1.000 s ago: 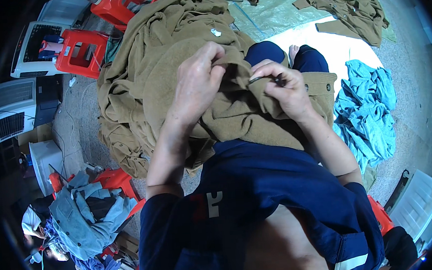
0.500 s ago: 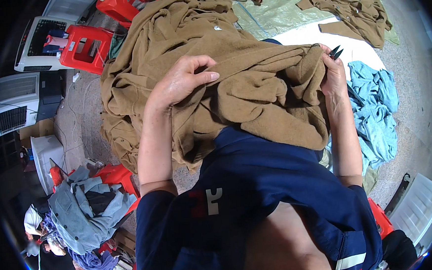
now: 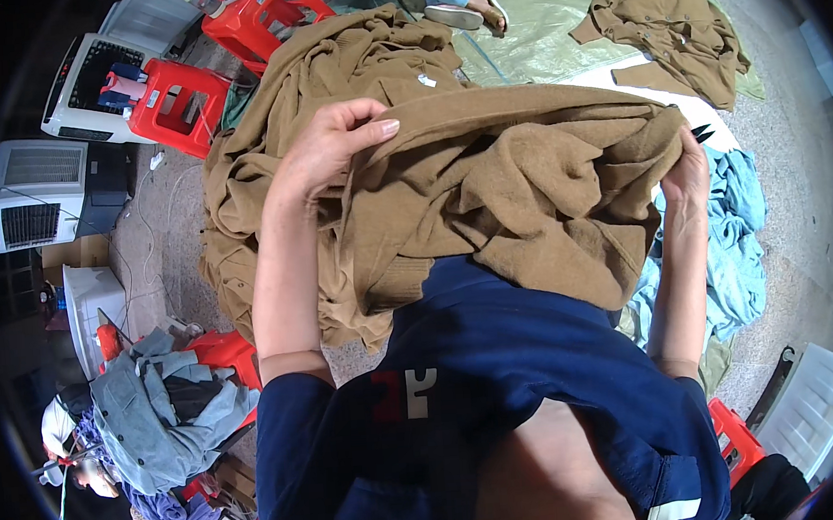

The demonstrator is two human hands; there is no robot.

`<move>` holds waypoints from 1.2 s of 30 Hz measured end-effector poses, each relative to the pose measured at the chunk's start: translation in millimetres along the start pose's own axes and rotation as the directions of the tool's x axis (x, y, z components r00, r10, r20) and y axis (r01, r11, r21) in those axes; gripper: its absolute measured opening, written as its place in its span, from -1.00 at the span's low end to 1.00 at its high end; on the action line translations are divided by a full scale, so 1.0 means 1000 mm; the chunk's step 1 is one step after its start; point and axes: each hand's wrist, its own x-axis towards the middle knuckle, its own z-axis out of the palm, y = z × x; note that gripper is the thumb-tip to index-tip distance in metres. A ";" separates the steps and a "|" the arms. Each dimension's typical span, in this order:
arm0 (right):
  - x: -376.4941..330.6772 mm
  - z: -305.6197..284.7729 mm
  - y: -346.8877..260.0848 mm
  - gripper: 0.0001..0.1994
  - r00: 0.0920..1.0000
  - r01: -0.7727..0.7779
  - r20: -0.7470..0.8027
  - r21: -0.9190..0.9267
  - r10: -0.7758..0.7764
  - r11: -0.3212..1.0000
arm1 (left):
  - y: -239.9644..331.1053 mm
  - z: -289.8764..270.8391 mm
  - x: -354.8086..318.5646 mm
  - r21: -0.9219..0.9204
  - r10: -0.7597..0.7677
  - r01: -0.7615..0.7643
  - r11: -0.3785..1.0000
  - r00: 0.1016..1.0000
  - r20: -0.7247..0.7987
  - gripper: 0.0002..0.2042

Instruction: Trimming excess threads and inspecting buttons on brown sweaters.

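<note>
A brown knit sweater [image 3: 536, 181] is stretched between my two hands, its lower folds lying over my lap. My left hand [image 3: 329, 149] pinches the upper edge between thumb and fingers. At the other end, my right hand [image 3: 686, 172] grips the edge, its fingers partly behind the cloth. Two dark pointed blades of thread snips [image 3: 703, 134] stick out from that hand; their handles are hidden. Beyond and to the left of the held sweater lies a large heap of brown knit garments [image 3: 356, 59].
Red stools [image 3: 176, 108] and white air coolers [image 3: 36, 193] stand at the left. A buttoned brown cardigan [image 3: 664, 21] lies on sheeting at far right, with light-blue cloth [image 3: 728, 241] nearer. Grey-blue garments [image 3: 163, 409] lie at lower left. Someone's sandalled foot [image 3: 494, 12] shows at the top.
My right hand has moved right and slightly down, and the sweater's edge is drawn out longer and tauter. My left hand has shifted slightly left and up, keeping its pinch.
</note>
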 end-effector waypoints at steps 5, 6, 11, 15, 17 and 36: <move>-0.045 0.079 0.013 -0.84 0.756 0.466 0.319 -0.876 -0.571 0.127 | -0.017 0.020 0.028 -0.280 0.072 -0.109 0.954 0.988 -0.139 -0.84; -0.059 0.095 0.015 -0.80 0.629 0.674 0.562 -0.738 -0.537 0.018 | -0.013 0.029 0.036 -0.289 0.072 -0.104 0.952 0.990 -0.122 -0.84; -0.101 0.165 0.038 -0.71 0.250 0.967 0.954 -0.239 -0.165 0.084 | 0.025 0.089 0.035 -0.275 0.127 -0.093 0.957 0.986 0.107 -0.81; -0.067 0.149 0.047 -0.72 0.305 0.942 0.911 -0.332 -0.280 -0.053 | 0.007 0.097 0.050 -0.173 0.173 -0.134 0.976 0.957 0.233 -0.79; -0.063 0.140 0.054 -0.74 0.334 0.934 0.921 -0.352 -0.202 -0.060 | -0.003 0.097 0.053 -0.141 0.178 -0.148 0.979 0.955 0.238 -0.79; -0.063 0.135 0.077 -0.80 0.733 0.668 0.673 -0.683 -0.103 0.296 | -0.008 0.114 0.042 0.233 0.470 -0.452 0.861 0.883 -0.024 -0.76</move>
